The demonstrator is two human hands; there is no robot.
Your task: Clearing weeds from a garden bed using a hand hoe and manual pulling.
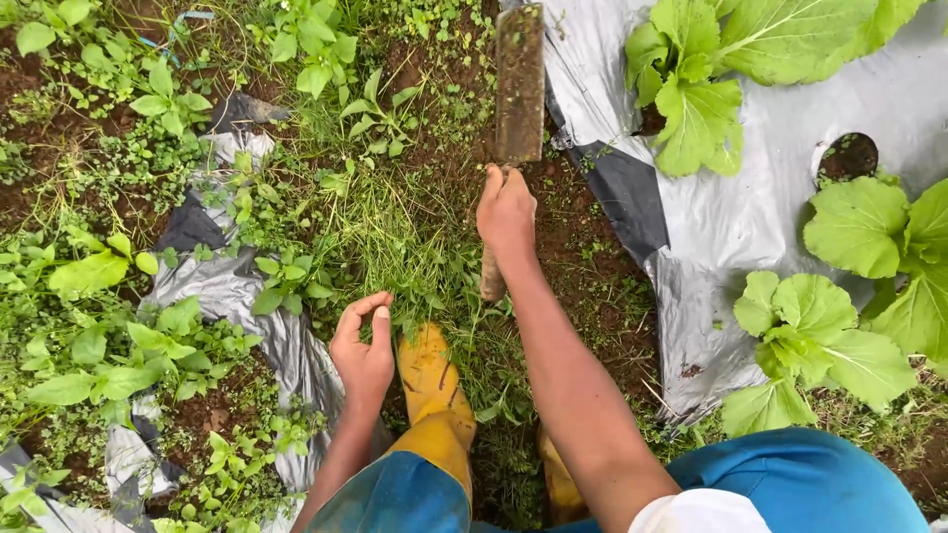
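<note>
Blade tip (pixel 520 12) beyond top edge

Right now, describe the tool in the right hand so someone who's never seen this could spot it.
Start at the silver plastic mulch sheet with leafy green plants. Along its left edge runs a weedy soil strip, where the right hand grips a wooden handle. The flat, rusty-brown rectangular blade points away, the only straight-edged metal thing among the greenery.
</note>
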